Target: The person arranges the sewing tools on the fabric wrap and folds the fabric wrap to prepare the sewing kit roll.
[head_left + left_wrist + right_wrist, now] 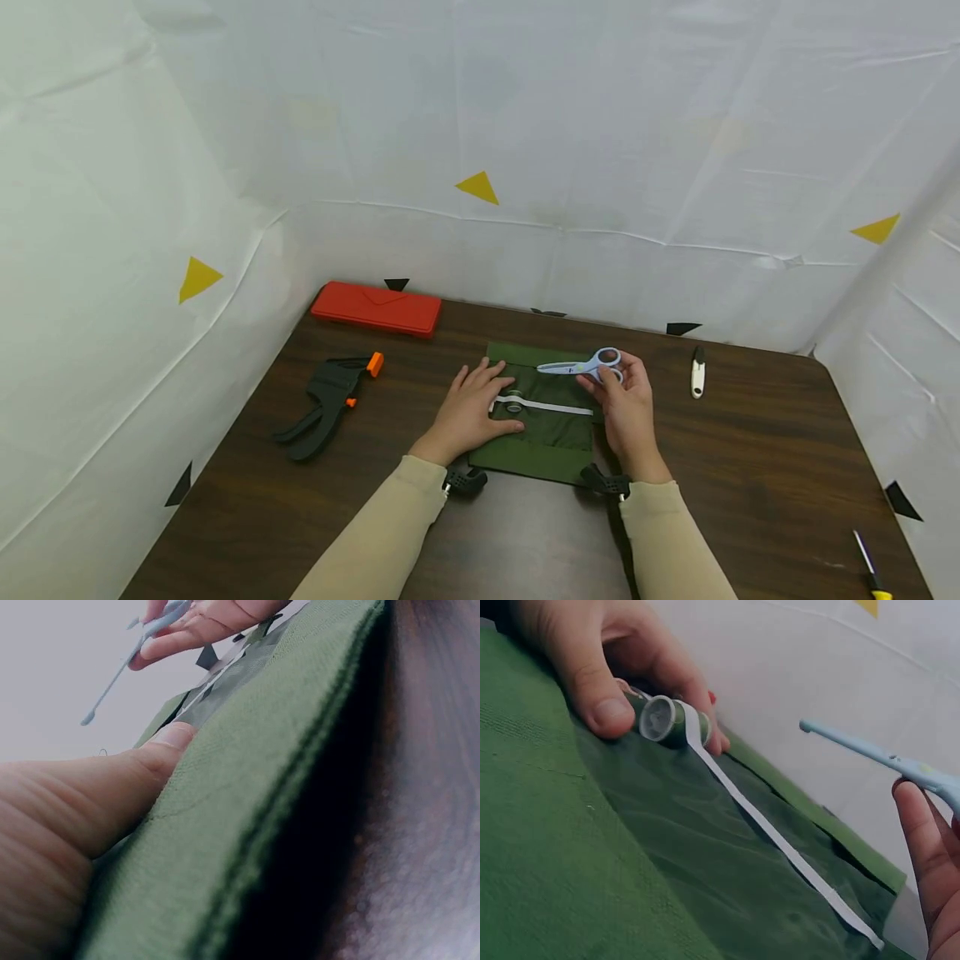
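Observation:
A green fabric organizer lies unfolded on the table, a white elastic strap running across its darker middle. Under the left end of that strap sits a small spool with green sides. My left hand rests on the organizer's left part, fingers spread, the thumb to the near side of the spool. Light blue scissors are pinched by my right hand at the handle loops, blades together and pointing left. They are held above the far part of the fabric, raised off it in the right wrist view.
A red case lies at the back left. Nearer, on the left, is a black clamp with orange pads. To the right lie a small white-and-black tool and a screwdriver by the front right edge. White sheeting surrounds the table.

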Demonstrator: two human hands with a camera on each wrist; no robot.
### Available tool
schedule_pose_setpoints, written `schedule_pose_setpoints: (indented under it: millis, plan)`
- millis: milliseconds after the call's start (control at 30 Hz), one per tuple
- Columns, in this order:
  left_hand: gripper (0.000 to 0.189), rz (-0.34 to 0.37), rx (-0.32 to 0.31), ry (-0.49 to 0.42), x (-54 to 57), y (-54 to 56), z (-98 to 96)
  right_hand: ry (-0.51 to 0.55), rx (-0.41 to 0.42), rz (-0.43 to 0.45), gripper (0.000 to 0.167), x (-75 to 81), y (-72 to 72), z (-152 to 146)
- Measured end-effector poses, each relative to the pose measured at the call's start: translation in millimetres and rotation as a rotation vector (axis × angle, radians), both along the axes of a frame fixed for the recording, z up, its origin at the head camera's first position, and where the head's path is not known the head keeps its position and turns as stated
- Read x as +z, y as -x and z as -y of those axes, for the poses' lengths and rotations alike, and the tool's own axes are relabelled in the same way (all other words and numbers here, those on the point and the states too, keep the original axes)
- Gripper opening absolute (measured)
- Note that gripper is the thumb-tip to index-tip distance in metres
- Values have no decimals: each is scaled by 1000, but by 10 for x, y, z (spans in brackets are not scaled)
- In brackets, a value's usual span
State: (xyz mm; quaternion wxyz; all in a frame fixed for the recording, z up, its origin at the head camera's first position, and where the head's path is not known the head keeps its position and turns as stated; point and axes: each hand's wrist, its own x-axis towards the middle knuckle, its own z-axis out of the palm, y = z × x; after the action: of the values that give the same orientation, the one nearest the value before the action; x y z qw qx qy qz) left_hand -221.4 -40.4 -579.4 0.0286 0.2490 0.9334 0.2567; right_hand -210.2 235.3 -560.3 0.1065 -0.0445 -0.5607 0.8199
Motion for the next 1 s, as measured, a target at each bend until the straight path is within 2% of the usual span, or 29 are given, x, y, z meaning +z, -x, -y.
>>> schedule_pose_setpoints:
  millis: [200,500,767,1000]
  plan:
    - [86,-2,1,-1,7,2,-7,-47,-6,6,47,-27,-6,83]
    - [85,3,0,-5,30,-13,-3,-116,-9,16,40,-53,-1,81]
    - [84,3,1,-10,25,-9,-9,-151,43,25,54,-83,27,73]
    - [84,-1,2,-6,12,-5,-5,-181,55,22,55,-88,37,68]
